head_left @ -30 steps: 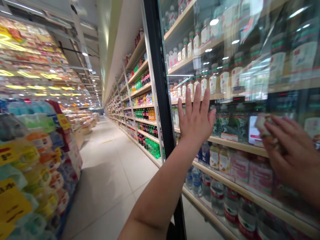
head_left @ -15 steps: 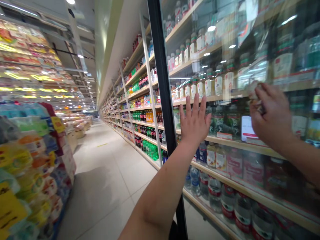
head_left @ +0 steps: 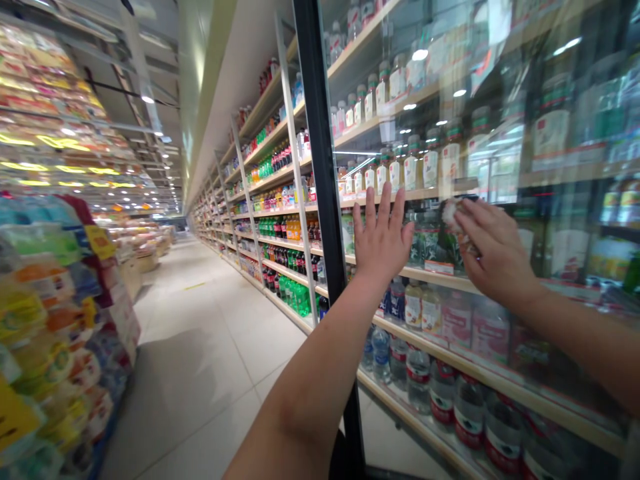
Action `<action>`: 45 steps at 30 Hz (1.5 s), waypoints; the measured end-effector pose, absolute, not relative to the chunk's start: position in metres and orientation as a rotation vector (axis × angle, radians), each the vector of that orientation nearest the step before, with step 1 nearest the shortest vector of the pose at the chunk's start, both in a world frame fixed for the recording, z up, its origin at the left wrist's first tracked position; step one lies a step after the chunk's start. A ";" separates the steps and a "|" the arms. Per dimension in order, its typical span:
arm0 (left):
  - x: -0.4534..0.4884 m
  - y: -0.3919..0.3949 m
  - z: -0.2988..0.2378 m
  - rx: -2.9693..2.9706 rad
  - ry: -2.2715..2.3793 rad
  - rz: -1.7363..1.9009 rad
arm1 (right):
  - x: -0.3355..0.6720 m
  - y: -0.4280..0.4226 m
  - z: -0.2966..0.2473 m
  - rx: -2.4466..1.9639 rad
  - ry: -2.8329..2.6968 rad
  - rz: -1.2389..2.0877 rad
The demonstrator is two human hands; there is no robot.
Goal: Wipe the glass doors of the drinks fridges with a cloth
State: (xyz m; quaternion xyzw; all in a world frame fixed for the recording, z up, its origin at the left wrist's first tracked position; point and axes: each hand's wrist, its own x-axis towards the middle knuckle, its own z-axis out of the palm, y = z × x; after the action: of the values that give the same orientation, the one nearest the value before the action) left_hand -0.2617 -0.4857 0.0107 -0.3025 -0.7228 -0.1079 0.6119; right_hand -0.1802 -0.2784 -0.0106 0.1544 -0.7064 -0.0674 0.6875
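My left hand [head_left: 382,240] is pressed flat against the glass door [head_left: 500,87] of a drinks cabinet, fingers spread and pointing up, close to the door's black frame [head_left: 320,167]. My right hand [head_left: 490,257] is closed on a small crumpled whitish cloth or tissue [head_left: 450,212] and holds it against the glass, just right of the left hand. Behind the glass stand rows of bottles [head_left: 430,163] on wooden shelves [head_left: 470,283].
A long aisle with a pale tiled floor [head_left: 200,360] runs ahead on the left. Open shelves of soft drinks [head_left: 280,233] line its right side. A display of packaged goods with yellow price tags [head_left: 55,313] stands at the left.
My right hand has carried the cloth across the glass to the left and slightly up, ending near my left hand. The left hand stayed flat on the door.
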 end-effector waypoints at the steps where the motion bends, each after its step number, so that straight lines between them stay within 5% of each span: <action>1: -0.261 -0.486 0.011 -0.698 -1.670 -0.250 | -0.179 -0.279 -0.011 0.399 -1.614 -0.184; 18: -0.258 -0.486 0.016 -0.752 -1.662 -0.341 | -0.172 -0.261 0.013 0.121 -1.513 0.008; 45: -0.260 -0.487 0.015 -0.769 -1.638 -0.336 | -0.170 -0.267 -0.009 0.249 -1.614 -0.145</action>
State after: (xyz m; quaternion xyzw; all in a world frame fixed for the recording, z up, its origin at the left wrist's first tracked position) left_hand -0.2601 -0.4873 0.0150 -0.3327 -0.7081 -0.1455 0.6057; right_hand -0.1704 -0.2666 -0.0091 0.1111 -0.7196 -0.0645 0.6824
